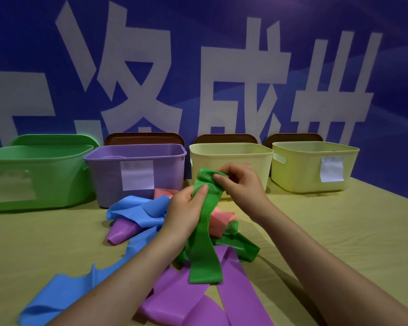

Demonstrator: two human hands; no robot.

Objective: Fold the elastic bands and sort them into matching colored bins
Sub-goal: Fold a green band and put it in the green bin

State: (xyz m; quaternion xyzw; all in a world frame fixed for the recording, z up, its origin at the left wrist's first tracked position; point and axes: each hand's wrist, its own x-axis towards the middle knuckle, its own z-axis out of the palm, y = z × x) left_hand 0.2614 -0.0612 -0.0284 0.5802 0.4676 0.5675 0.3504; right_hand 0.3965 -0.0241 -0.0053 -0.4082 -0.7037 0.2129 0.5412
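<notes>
I see both hands raised above the surface [339,231], gripping one green band [204,231]. The left hand [186,208] pinches the band below its top, thumb pressed on the front face. The right hand [242,182] has its fingers curled round the bunched upper end. The rest of the green band hangs down, its lower end lying over a purple band [181,295].

A loose pile lies on the surface under the hands: a blue band [64,292] running toward the near left, a pink band [218,220] behind the green one, and a second green piece [240,247] to the right.

Four bins stand in a row at the far edge, left to right: green bin [40,175], purple bin [137,170], pale yellow bin [231,158], yellow-green bin [313,165]. The green band is in no bin.
</notes>
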